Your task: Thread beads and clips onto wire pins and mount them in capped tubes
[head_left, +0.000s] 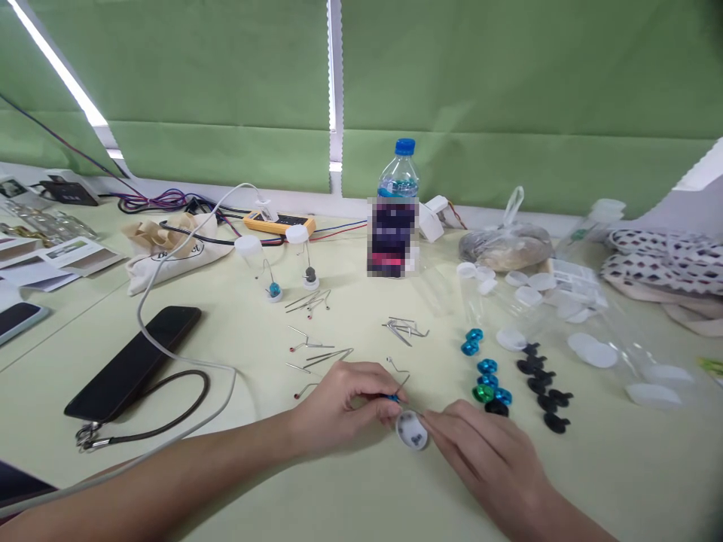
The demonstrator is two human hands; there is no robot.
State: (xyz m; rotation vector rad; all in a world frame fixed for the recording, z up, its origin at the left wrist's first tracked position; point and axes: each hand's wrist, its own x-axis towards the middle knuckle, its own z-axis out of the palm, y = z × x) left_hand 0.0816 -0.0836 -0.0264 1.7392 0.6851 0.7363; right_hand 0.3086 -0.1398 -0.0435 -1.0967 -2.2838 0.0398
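My left hand pinches a small blue metallic part between thumb and forefinger. A thin bent metal rod rises beside it. My right hand has its fingertips together at the right rim of a round white cap, which holds a few small grey pieces. Something thin seems to run from these fingertips toward the blue part, too small to make out. Right of the hands lie several shiny blue knobs, a green knob and several black plastic pieces.
Bent metal rods lie beyond my hands. Clear tubes with white caps lie at right. A black phone and a white cable are at left. A bottle stands behind a propped phone with a blurred screen.
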